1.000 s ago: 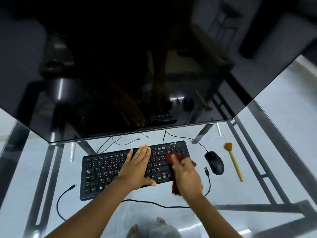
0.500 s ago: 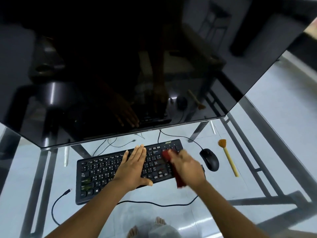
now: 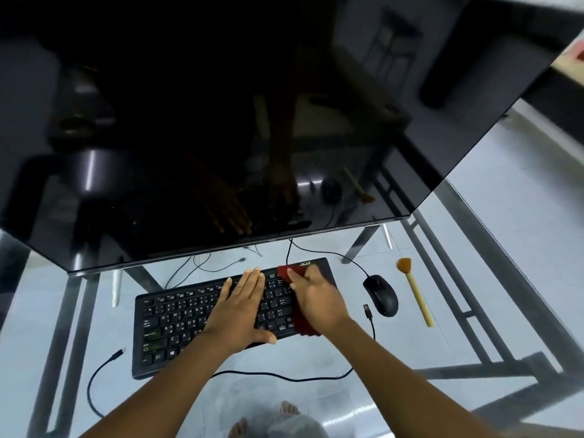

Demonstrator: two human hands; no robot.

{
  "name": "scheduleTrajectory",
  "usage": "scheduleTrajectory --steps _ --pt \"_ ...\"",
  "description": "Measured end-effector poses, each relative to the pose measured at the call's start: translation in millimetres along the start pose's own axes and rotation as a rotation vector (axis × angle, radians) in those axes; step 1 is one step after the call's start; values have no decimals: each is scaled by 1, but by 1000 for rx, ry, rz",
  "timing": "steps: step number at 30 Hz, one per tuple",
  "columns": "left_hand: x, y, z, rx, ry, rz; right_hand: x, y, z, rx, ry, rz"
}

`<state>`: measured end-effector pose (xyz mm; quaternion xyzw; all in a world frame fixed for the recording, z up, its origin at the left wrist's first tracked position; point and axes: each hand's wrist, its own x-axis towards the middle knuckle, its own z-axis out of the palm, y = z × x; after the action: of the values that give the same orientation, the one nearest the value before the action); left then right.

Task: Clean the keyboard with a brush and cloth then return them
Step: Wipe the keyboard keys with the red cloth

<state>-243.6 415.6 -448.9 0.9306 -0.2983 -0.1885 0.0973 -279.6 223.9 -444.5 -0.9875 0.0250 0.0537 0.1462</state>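
On glass desk point(image 3: 521, 257), near front edge: black keyboard point(image 3: 177, 324) being wiped.
Left hand point(image 3: 240, 308) flat, open, fingers spread on middle keys, gripping nothing; right hand point(image 3: 316, 301) pressed on red cloth point(image 3: 300, 320) over keyboard's right end, grip unclear. Brush point(image 3: 415, 292) toward right edge, beyond mouse point(image 3: 380, 294).

Right hand point(image 3: 319, 303): moves from the keyboard's point(image 3: 177, 320) near right edge toward 12 o'clock, now over its far right corner by the logo.
Red cloth point(image 3: 301, 324): travels with that hand; its top edge now reaches the keyboard's back row, its tail trailing toward 6 o'clock over the front edge.
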Motion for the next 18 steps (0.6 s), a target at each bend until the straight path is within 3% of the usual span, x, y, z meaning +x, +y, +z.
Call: scheduleTrajectory --steps 4,8,13,14,17,18 --pt "-1 1 -1 5 -14 -6 14 26 -18 15 63 331" --pt "-1 1 -1 2 1 -6 3 -1 -11 22 -62 110" --pt "-1 0 -1 10 -21 -6 9 31 -18 -34 64 358" --pt "0 -1 -1 9 -17 -4 3 22 -14 -24 18 335" --pt "-1 -1 0 5 -10 2 -34 -5 0 -24 -80 -1" --pt "0 -1 0 1 -10 3 -41 -1 -1 -11 -55 -13"
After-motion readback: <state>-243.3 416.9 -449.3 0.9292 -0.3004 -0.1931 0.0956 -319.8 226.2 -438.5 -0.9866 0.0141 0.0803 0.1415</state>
